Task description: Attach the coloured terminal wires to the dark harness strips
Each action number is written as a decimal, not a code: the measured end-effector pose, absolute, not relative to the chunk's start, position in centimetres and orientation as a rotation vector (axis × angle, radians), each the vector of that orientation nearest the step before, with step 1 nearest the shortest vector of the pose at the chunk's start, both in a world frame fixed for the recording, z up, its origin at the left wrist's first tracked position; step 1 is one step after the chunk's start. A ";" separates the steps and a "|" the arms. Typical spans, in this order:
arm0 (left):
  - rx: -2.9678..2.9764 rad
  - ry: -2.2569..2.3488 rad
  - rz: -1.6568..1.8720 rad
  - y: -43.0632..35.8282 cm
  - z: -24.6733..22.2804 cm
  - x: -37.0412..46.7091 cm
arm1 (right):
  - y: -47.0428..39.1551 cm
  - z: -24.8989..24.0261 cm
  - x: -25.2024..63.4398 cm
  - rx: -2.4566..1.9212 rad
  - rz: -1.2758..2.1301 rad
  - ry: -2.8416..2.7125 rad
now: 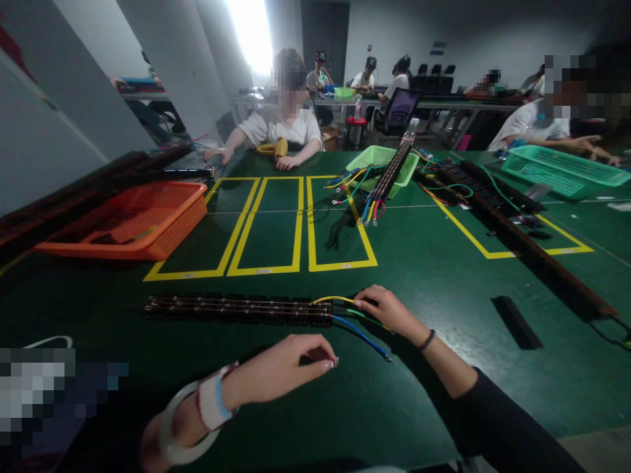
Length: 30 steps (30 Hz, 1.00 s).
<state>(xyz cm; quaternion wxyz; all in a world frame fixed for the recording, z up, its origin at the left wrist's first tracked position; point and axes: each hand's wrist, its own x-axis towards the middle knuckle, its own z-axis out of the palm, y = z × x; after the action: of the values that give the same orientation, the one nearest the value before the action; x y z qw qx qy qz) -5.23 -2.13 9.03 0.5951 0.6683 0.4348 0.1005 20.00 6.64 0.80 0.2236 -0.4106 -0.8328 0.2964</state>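
A long black strip assembly (236, 307) with metal rods along its top lies crosswise on the green table. Yellow, green and blue wires come out of its right end. My right hand (389, 312) pinches the yellow wire (338, 298) near its far end. Beneath that hand runs the green wire (362, 315). The blue wire (359, 334) rests on the table and ends in a ring terminal. My left hand (286, 364) is in front of the assembly, thumb and fingertips brought together. A tiny shiny bit shows at those fingertips, too small to name.
An orange basket (172, 223) stands left, beside long dark strips. Yellow tape frames (263, 270) mark the table. Another wired strip (394, 172) leans on a green basket (367, 157). A black piece (515, 322) lies at right. Across the table sits a person (296, 125).
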 end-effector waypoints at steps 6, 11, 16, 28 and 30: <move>1.403 0.836 0.278 -1.9 5.4 -2.0 | 6.3 1.5 19.6 -1.067 0.888 -2.447; 1.085 0.760 0.370 -1.4 3.9 -0.8 | 5.9 1.7 19.1 -1.028 0.888 -2.519; 0.720 0.750 0.497 -1.3 2.7 -0.3 | 5.4 2.2 17.8 -0.991 0.756 -2.486; 0.325 0.698 1.014 -0.7 1.6 0.1 | 5.2 2.2 14.0 -0.756 -0.123 -2.764; 0.289 0.695 1.051 -0.6 1.3 0.1 | 4.8 2.2 14.0 -0.684 -0.215 -2.817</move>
<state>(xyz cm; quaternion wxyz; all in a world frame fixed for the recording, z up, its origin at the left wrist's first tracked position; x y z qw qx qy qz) 0.12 -0.55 1.34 0.7984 0.1344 0.3236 0.4897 14.01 4.79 2.18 0.1172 -0.2338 -0.9624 -0.0734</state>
